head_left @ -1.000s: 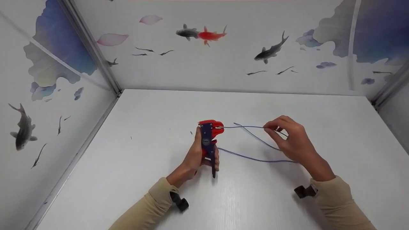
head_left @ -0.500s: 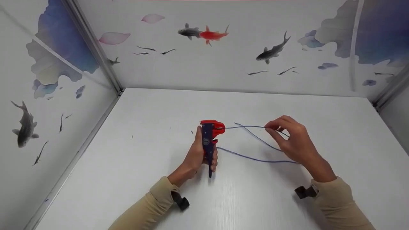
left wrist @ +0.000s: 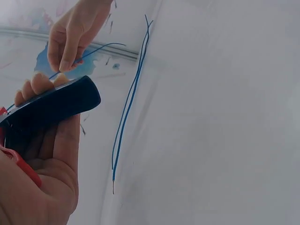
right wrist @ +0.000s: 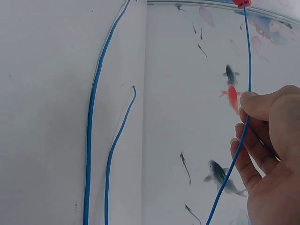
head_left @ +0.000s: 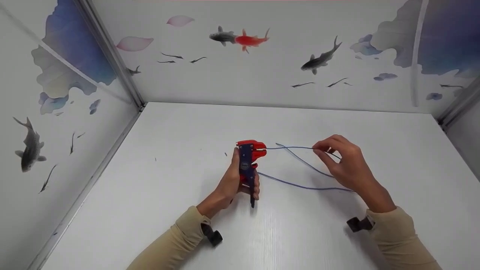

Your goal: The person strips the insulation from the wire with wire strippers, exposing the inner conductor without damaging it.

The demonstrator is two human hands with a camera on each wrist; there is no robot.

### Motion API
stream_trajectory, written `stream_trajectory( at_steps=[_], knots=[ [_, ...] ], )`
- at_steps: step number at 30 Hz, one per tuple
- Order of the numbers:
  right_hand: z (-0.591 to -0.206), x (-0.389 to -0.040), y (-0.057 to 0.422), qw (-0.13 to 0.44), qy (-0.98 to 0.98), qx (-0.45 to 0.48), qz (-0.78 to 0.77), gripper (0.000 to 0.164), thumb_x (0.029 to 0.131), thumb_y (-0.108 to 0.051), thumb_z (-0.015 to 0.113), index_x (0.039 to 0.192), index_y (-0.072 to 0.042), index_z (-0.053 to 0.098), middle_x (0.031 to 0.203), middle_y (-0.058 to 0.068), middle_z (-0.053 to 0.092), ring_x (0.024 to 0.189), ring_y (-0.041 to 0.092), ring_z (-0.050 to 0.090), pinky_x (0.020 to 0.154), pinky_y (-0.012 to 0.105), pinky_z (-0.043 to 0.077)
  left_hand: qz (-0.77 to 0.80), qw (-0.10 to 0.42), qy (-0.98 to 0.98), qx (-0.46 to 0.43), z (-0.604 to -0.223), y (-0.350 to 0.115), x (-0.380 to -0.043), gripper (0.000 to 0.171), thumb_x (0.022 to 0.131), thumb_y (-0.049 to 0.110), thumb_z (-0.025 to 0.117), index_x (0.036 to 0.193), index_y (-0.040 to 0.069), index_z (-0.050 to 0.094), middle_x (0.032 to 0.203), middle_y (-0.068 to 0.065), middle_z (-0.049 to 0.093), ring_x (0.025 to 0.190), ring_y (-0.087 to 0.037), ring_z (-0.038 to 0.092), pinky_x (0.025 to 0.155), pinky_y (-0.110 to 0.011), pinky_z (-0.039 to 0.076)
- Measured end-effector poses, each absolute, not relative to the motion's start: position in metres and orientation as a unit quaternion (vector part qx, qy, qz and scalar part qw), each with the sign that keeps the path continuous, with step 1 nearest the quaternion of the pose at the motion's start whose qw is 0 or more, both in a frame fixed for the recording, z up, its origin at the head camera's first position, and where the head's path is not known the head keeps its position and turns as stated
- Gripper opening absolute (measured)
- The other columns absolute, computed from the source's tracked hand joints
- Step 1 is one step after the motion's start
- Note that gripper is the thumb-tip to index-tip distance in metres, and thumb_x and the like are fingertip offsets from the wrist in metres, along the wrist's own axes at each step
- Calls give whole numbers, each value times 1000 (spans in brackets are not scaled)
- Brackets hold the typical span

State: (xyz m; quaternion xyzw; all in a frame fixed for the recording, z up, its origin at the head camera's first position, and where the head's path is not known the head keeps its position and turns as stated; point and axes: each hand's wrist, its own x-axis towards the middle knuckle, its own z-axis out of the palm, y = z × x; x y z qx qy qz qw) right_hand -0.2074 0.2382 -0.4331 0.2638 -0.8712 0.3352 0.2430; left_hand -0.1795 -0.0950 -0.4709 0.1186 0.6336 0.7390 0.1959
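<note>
Fish and lily-pad prints cover the walls [head_left: 270,82] around a white table [head_left: 300,232]. Two tan sleeves [head_left: 168,243] come in from the near edge, each with a small black camera [head_left: 214,237] at the cuff. The left hand [head_left: 229,183] grips a red and blue tool [head_left: 245,165], its fingers wrapped round the handles and its thumb lying up the tool's left edge, short of the red nose [head_left: 259,149]. The right hand [head_left: 345,161] pinches the wire [head_left: 292,147] between thumb and forefinger, well apart from the tool. From that pinch the blue wire runs almost straight to the nose; its tip there is hidden. On the other side it passes across the remaining fingers, which bend loosely, and trails beyond them. Two loose wires [left wrist: 123,115] lie on the table, crossing near one end; one has a bare metal tip [left wrist: 113,187]. Beyond the left hand lies a tiny dark scrap [head_left: 225,154].
</note>
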Motion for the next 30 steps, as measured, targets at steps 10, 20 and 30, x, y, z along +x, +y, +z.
stream_trajectory(
  at_steps=[10, 20, 30],
  knots=[
    [-434, -206, 239, 248, -871, 262, 334, 24, 92, 3, 83, 109, -13, 80, 102, -2, 74, 92, 9, 64, 84, 3, 47, 747, 208, 619, 125, -472, -94, -182, 90, 106, 79, 12, 105, 6, 63, 82, -4, 71, 70, -20, 74, 76, -41, 68],
    [-432, -207, 239, 239, -864, 270, 351, 24, 91, 5, 83, 109, -11, 80, 102, -4, 74, 93, 9, 64, 84, 4, 48, 749, 211, 617, 119, -470, -95, -182, 94, 103, 85, 17, 106, 2, 61, 79, -3, 68, 66, -18, 71, 73, -39, 68],
    [-432, -206, 236, 229, -869, 270, 345, 25, 90, 5, 84, 109, -11, 80, 101, -4, 74, 92, 9, 65, 83, 4, 48, 749, 208, 618, 115, -471, -95, -181, 93, 102, 86, 16, 105, 5, 62, 80, -3, 68, 67, -18, 70, 73, -38, 68]
  ],
)
